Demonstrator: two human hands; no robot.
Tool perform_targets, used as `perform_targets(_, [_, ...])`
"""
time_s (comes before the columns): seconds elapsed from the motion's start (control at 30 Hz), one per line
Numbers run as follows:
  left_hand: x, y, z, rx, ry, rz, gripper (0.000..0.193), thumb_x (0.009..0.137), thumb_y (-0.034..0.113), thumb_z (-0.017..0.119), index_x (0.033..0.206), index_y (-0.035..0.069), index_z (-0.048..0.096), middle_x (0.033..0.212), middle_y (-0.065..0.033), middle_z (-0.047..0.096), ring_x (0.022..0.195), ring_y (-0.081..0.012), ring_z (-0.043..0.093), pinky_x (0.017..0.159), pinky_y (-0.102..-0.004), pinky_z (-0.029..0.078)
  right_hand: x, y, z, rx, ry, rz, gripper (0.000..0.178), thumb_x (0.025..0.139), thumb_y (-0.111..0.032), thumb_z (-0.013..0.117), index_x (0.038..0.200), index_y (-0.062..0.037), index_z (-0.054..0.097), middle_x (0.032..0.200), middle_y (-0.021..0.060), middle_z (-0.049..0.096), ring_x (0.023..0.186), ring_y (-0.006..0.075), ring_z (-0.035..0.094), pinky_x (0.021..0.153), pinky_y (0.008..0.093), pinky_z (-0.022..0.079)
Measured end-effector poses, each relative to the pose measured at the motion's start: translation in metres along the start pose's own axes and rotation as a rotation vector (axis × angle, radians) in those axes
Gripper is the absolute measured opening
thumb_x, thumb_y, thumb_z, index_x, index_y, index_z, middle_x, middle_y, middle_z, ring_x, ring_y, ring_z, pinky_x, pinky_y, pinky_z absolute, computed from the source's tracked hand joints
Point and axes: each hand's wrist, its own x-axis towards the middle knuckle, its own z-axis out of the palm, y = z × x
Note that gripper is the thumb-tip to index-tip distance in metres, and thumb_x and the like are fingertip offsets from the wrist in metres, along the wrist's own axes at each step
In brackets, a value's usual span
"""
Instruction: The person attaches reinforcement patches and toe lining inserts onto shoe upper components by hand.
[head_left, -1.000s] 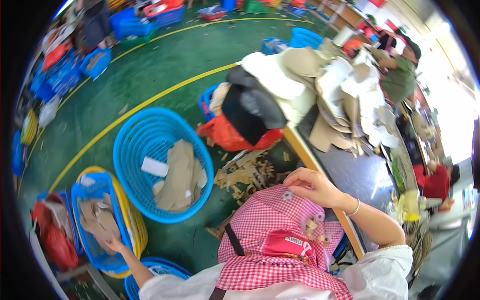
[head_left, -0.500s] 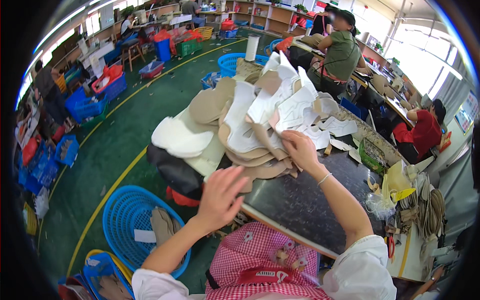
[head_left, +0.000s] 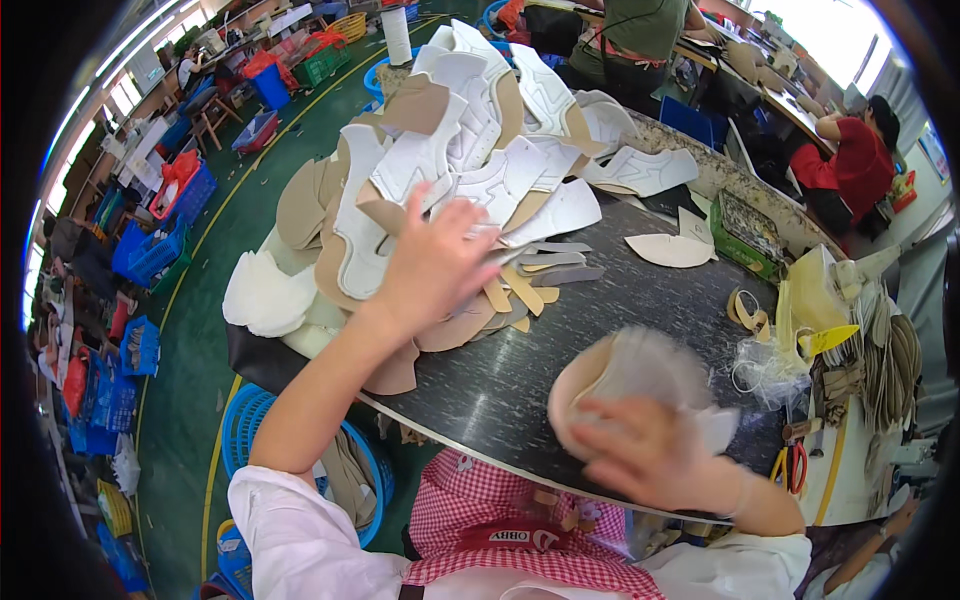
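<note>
A heap of white and beige shoe upper pieces (head_left: 405, 160) covers the left and far part of the dark tabletop (head_left: 480, 400). My left hand (head_left: 440, 255) is over the near side of the heap, its fingers spread and somewhat blurred. I cannot tell whether it touches the pieces. At the right, near the table's front edge, my right hand (head_left: 640, 450) is closed on a curved white and beige shoe upper piece (head_left: 640, 370), both smeared by motion. Narrow beige and grey strips (head_left: 520, 285) lie between the hands, beside the heap.
A white padded stack (head_left: 265, 295) sits at the left. On the right are a green box (head_left: 745, 235), a yellow container (head_left: 810, 295), red-handled scissors (head_left: 797, 465) and bundled grey pieces (head_left: 885, 350). A blue basket (head_left: 375, 480) stands below the table's left edge. Co-workers sit beyond.
My right hand has come from the heap toward the near right with a shoe upper piece. My left hand has moved up and over the heap. The view has shifted too.
</note>
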Motion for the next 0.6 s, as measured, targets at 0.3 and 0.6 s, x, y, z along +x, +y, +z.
perform_targets(0.3, [0.003,0.026,0.015,-0.442,0.032,0.192,0.013,0.081,0.007,0.064,0.095,0.006,0.064,0.103,-0.0049,0.062,0.105,-0.0221,0.056,0.101,-0.0428,0.033,-0.003,0.013,0.063,0.200,0.113,0.000,0.056,0.088,-0.032,0.062,0.132,-0.0019,0.044,0.126,0.0167,0.051,0.115,0.0323,0.049,0.099,0.0463,0.037])
perform_targets(0.6, [-0.031,0.075,-0.029,-0.924,-0.105,0.006,0.016,0.086,0.005,0.059,0.102,0.001,0.061,0.090,-0.0133,0.061,0.086,-0.0304,0.058,0.077,-0.0397,0.046,0.032,0.020,0.028,1.222,0.431,0.182,0.036,0.089,-0.008,0.062,0.121,0.0020,0.047,0.103,0.0148,0.057,0.084,0.0197,0.063,0.066,0.0287,0.052])
